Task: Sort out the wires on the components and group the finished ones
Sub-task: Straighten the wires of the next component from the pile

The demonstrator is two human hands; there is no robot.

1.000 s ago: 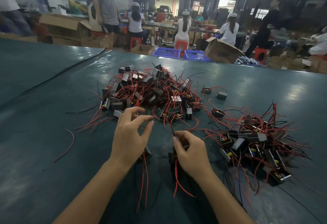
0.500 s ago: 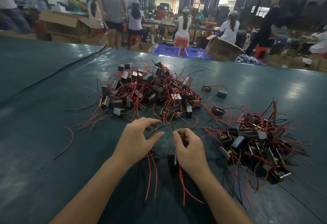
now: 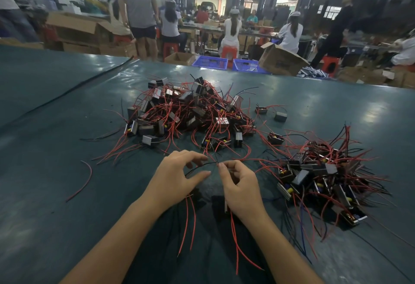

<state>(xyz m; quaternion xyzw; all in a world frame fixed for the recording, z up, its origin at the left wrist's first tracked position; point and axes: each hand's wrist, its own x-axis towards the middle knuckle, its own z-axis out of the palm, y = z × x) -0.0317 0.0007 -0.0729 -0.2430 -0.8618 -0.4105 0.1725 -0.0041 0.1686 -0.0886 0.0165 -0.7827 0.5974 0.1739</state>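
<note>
A big tangled pile of small black components with red wires [image 3: 188,113] lies at the table's middle. A second pile [image 3: 318,178] lies at the right. My left hand [image 3: 177,180] and my right hand [image 3: 240,185] meet in front of the piles. Both pinch a thin black wire [image 3: 202,165] stretched between their fingertips. Under my right palm a component [image 3: 226,205] shows partly, with red wires [image 3: 235,243] trailing toward me. More red wires [image 3: 187,223] hang below my left hand; the component they belong to is hidden.
A loose red wire [image 3: 84,182] lies on the green table [image 3: 56,126] at the left. Two single components [image 3: 280,116] sit between the piles. Beyond the far edge stand cardboard boxes [image 3: 283,59], blue crates [image 3: 210,61], and several people at benches.
My hands rose from the table and came together. The left hand, open over a component before, now pinches the black wire with the right.
</note>
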